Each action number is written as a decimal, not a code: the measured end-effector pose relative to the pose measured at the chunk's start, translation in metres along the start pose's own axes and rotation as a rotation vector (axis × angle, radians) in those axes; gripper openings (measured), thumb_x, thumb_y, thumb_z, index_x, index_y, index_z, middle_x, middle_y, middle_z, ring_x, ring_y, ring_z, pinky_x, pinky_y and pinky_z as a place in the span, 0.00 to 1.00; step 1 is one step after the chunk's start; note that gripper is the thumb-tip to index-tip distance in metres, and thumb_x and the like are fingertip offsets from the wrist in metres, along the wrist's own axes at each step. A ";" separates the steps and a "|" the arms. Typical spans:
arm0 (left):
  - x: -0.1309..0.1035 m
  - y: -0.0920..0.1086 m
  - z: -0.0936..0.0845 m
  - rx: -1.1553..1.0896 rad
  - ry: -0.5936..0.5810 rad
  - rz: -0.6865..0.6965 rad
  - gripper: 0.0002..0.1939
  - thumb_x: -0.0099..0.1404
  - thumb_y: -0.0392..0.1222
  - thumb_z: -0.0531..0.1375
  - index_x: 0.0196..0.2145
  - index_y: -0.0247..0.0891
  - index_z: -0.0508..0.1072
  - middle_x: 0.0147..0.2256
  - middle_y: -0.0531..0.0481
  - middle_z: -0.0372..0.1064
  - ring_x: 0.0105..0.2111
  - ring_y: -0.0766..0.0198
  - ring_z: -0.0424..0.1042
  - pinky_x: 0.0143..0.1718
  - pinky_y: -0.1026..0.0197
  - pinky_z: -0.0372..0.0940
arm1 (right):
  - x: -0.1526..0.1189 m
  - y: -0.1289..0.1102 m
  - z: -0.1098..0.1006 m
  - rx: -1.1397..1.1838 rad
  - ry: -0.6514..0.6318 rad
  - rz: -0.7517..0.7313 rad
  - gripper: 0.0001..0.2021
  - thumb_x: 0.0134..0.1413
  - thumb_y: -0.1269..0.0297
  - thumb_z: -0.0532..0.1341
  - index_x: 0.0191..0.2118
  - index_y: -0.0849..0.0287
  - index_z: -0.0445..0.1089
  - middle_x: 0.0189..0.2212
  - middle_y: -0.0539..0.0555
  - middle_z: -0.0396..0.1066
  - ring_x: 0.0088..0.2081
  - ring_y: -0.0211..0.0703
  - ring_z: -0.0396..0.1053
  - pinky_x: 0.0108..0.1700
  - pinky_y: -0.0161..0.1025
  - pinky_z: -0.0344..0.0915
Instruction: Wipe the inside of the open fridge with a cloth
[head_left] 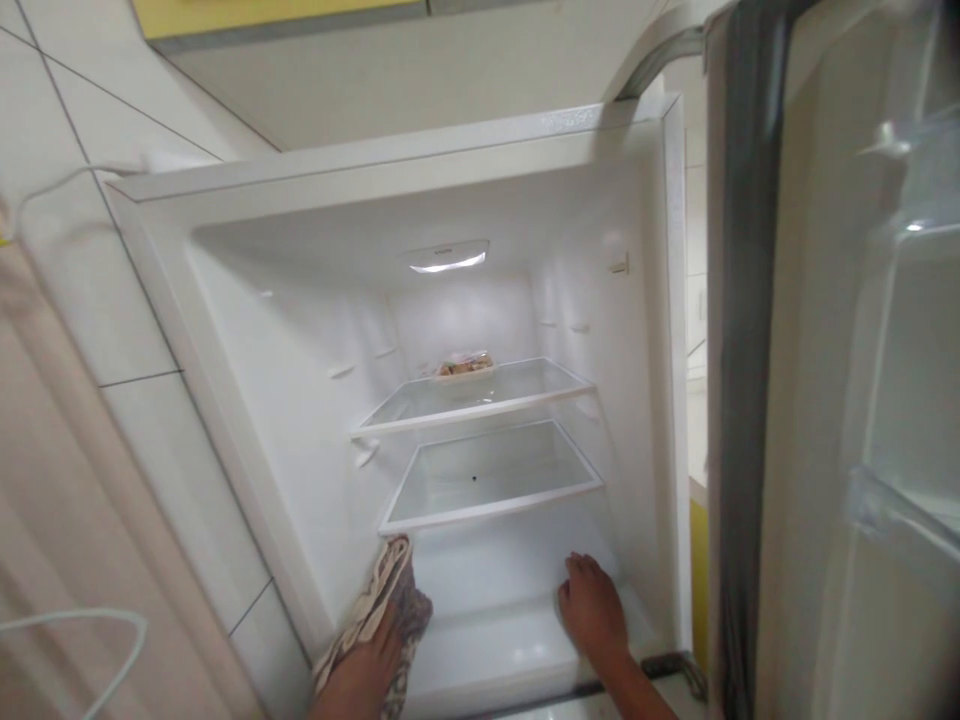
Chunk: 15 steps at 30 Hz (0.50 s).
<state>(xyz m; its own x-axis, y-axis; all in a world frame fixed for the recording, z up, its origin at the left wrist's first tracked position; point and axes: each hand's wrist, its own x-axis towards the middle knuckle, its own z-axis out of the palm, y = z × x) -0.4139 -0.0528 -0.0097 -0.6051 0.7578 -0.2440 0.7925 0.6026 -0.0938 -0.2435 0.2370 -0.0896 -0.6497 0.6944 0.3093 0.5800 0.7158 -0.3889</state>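
An open refrigerator (450, 150) fills the middle of the view. My left hand (382, 640) holds a folded, patterned cloth (411, 610) at the lower left of the compartment, below the lower glass shelf. Near the lower right, my right hand (595, 605) is closed at the bottom of the compartment; whether it holds anything small is hidden. Two glass shelves, an upper one (480, 400) and a lower one (495, 492), sit above the hands. A small clear pack of food (465, 365) rests at the back of the upper shelf.
The refrigerator door (825, 350) stands open on the right, with clear door bins. A pinkish curtain (90, 480) hangs at the left, beside white tiles (180, 480). A yellow-edged cabinet (285, 18) is overhead.
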 end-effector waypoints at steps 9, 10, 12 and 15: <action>-0.002 -0.022 0.002 -0.456 0.391 0.117 0.13 0.49 0.49 0.61 0.31 0.46 0.80 0.45 0.37 0.79 0.55 0.34 0.71 0.63 0.29 0.51 | 0.000 -0.002 -0.004 0.050 0.040 0.016 0.21 0.58 0.76 0.53 0.53 0.68 0.74 0.55 0.65 0.73 0.60 0.51 0.67 0.62 0.44 0.60; 0.001 -0.017 0.000 -0.444 0.439 0.103 0.10 0.50 0.46 0.60 0.29 0.45 0.79 0.41 0.36 0.79 0.51 0.34 0.74 0.60 0.28 0.54 | 0.000 -0.002 -0.004 0.056 0.038 0.017 0.20 0.58 0.76 0.53 0.53 0.67 0.74 0.55 0.64 0.73 0.60 0.51 0.67 0.62 0.44 0.60; 0.011 -0.003 -0.003 -0.510 0.509 0.048 0.09 0.49 0.41 0.59 0.28 0.46 0.78 0.35 0.39 0.79 0.44 0.36 0.77 0.56 0.29 0.60 | -0.001 -0.002 -0.003 0.059 0.030 0.019 0.21 0.58 0.76 0.53 0.53 0.67 0.74 0.56 0.64 0.72 0.61 0.52 0.66 0.62 0.44 0.60; 0.039 0.018 -0.001 -0.720 0.620 -0.059 0.17 0.46 0.40 0.58 0.35 0.46 0.77 0.38 0.41 0.79 0.45 0.38 0.77 0.55 0.32 0.62 | 0.000 -0.001 -0.001 0.041 0.021 0.012 0.21 0.58 0.76 0.53 0.54 0.68 0.73 0.57 0.64 0.72 0.61 0.52 0.66 0.63 0.46 0.60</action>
<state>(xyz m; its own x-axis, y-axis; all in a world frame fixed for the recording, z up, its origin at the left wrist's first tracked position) -0.4236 -0.0119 -0.0201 -0.7388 0.5944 0.3176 0.6479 0.4966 0.5776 -0.2434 0.2359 -0.0878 -0.6320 0.7045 0.3228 0.5663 0.7042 -0.4282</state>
